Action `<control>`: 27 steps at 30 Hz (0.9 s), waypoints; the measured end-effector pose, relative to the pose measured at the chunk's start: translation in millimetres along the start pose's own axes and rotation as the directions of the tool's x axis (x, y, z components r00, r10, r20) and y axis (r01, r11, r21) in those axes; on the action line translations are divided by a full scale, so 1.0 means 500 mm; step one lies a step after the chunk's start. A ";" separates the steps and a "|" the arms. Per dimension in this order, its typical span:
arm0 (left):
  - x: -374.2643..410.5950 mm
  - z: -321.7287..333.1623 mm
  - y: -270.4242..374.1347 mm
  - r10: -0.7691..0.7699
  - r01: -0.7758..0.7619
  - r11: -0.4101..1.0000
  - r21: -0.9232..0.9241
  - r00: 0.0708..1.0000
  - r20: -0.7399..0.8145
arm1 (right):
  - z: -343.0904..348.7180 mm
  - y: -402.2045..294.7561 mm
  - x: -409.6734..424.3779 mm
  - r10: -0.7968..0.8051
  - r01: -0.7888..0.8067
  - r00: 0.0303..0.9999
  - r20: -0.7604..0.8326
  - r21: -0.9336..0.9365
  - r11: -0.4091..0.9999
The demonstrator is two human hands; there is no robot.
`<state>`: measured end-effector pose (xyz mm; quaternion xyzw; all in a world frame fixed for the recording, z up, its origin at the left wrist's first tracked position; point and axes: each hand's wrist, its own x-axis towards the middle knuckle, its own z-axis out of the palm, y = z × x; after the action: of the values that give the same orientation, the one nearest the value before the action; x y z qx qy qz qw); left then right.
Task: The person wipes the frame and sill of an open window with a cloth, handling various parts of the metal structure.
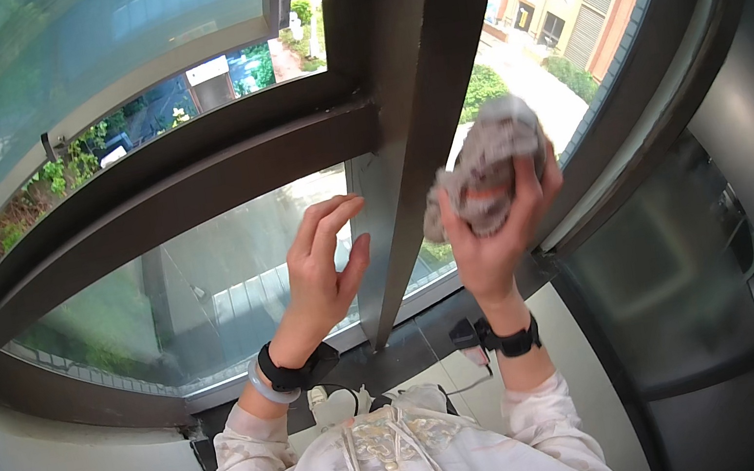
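My right hand (499, 238) is shut on a crumpled grey cloth (500, 149), raised in front of the tall right window pane (528, 71). Whether the cloth touches the glass I cannot tell. My left hand (329, 261) is raised with bent fingers, the thumb apart and nothing held, near the dark metal window post (414, 118). Both wrists wear black straps with small devices, and a pale bangle (269, 386) circles the left one.
An outward-opened window sash (114, 25) tilts at the upper left, above a dark crossbar (193, 198) and a lower glass pane (211, 306). Curved dark panels (667, 248) stand at the right. A white wall section (81, 467) is at the lower left, with light floor tiles (459, 378) below.
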<state>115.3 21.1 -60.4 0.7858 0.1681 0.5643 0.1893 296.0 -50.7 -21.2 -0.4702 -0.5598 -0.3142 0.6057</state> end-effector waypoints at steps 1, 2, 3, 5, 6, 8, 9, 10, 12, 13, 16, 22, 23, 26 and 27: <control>0.012 -0.010 -0.003 0.105 -0.101 0.989 0.110 0.994 -0.032 | 0.032 -0.006 0.048 -0.088 0.090 0.994 -0.070 0.037 0.995; 0.022 -0.016 -0.007 0.155 -0.144 0.966 0.215 0.987 -0.037 | 0.055 -0.006 0.076 -0.096 0.095 0.995 -0.015 -0.016 0.995; 0.026 -0.027 -0.011 0.202 -0.178 0.925 0.335 0.979 -0.039 | 0.082 -0.010 0.090 -0.097 0.099 0.994 0.041 -0.050 0.994; 0.037 -0.044 -0.022 0.307 -0.228 0.841 0.491 0.948 -0.085 | 0.122 0.002 0.061 -0.141 0.139 0.990 0.000 -0.159 0.977; 0.044 -0.052 -0.027 0.362 -0.242 0.776 0.582 0.927 -0.097 | 0.131 0.018 0.013 -0.135 0.131 0.991 -0.013 -0.177 0.975; 0.063 -0.084 -0.024 0.443 -0.238 0.658 0.714 0.889 -0.112 | 0.141 0.044 -0.119 -0.112 0.105 0.993 -0.026 -0.196 0.975; 0.073 -0.097 -0.022 0.453 -0.213 0.601 0.770 0.885 -0.108 | 0.139 0.061 -0.200 -0.096 0.090 0.995 -0.020 -0.203 0.975; 0.087 -0.105 -0.018 0.437 -0.186 0.574 0.797 0.893 -0.107 | 0.124 0.076 -0.286 -0.051 0.059 0.998 0.039 -0.217 0.975; 0.101 -0.131 -0.029 0.388 -0.132 0.523 0.842 0.916 -0.098 | 0.118 0.080 -0.329 0.024 -0.012 0.997 0.075 -0.156 0.988; 0.105 -0.140 -0.034 0.355 -0.132 0.540 0.831 0.931 -0.083 | 0.115 0.070 -0.298 0.045 -0.041 0.998 0.046 -0.093 0.995; 0.098 -0.144 -0.050 0.353 -0.132 0.512 0.849 0.933 -0.068 | 0.110 0.031 -0.091 0.074 -0.076 0.995 -0.063 -0.031 0.997; 0.102 -0.125 -0.041 0.292 -0.028 0.599 0.801 0.938 -0.185 | 0.124 -0.046 0.377 -0.285 0.242 0.928 -0.240 -0.191 0.951; 0.096 -0.131 -0.037 0.272 -0.011 0.605 0.796 0.943 -0.194 | 0.129 -0.072 0.401 -0.257 0.227 0.934 -0.248 -0.144 0.963; 0.101 -0.130 -0.039 0.282 -0.013 0.621 0.784 0.937 -0.208 | 0.140 -0.014 0.335 -0.229 0.204 0.945 -0.234 -0.128 0.971; 0.102 -0.126 -0.032 0.291 -0.018 0.618 0.786 0.934 -0.207 | 0.133 -0.012 0.279 -0.147 0.123 0.962 -0.229 -0.116 0.986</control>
<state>70.4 66.4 -7.8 0.7013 0.3522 0.5692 -0.2452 289.7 28.7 111.1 -0.4201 -0.4979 -0.4362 0.6208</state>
